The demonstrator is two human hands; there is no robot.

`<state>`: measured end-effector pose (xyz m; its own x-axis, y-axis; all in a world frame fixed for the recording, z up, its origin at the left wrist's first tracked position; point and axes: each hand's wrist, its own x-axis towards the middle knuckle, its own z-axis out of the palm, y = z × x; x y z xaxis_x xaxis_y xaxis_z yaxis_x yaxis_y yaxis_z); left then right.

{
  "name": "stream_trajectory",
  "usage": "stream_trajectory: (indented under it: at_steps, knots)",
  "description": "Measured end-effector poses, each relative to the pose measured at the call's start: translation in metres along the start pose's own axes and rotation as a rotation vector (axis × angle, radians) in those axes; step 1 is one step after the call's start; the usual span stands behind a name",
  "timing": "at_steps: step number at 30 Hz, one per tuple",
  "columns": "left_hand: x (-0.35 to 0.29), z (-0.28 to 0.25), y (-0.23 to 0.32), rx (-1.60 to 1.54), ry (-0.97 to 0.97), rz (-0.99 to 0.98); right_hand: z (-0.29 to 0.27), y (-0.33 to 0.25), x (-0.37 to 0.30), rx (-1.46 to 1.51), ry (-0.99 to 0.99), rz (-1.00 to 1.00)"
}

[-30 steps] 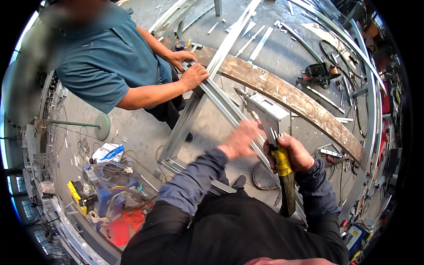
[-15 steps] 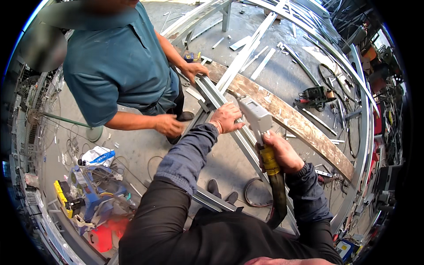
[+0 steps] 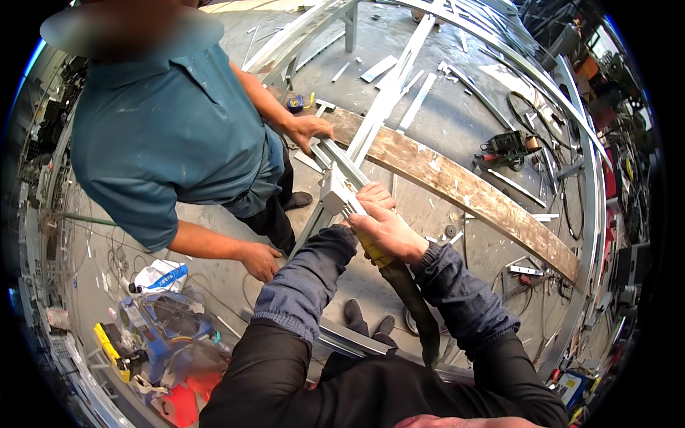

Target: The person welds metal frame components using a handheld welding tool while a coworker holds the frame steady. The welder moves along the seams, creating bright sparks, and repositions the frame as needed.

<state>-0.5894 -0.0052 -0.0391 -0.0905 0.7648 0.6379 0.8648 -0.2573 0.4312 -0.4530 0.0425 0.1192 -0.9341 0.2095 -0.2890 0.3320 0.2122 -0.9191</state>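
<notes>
My right hand (image 3: 392, 235) is wrapped round the yellow-taped handle of a welding gun (image 3: 337, 189), which has a pale grey boxy head and a thick dark hose. The gun's head lies over a joint of the grey metal frame, its tip pointing toward the co-worker; whether it touches the metal I cannot tell. Partly hidden behind my right hand, my left hand (image 3: 376, 194) has its fingers curled over a metal bar (image 3: 346, 162). A co-worker's hand (image 3: 310, 131) holds that bar's far end. The co-worker's other hand (image 3: 259, 261) hangs beside my left sleeve.
A long worn wooden plank (image 3: 457, 178) crosses behind the frame. Metal offcuts (image 3: 417, 103) and a tape measure (image 3: 296, 104) lie beyond. At lower left is a heap with a blue machine (image 3: 153, 321) and a yellow case (image 3: 110, 349). Cables and a dark machine (image 3: 505, 146) are on the right.
My right hand has swung the welding gun left and down from beside the bar onto the frame joint, now covering part of my left hand. The co-worker's lower hand has dropped away from the frame.
</notes>
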Motion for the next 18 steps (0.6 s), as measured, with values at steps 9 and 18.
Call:
stream_trajectory:
  at_steps: [9, 18]
  knots:
    - [0.013, -0.012, 0.020, -0.029, -0.030, -0.057, 0.009, -0.002, 0.038, -0.090, -0.037, -0.046]
    - [0.013, -0.014, 0.017, 0.006, -0.127, -0.072, 0.013, -0.001, 0.052, -0.053, -0.013, -0.009]
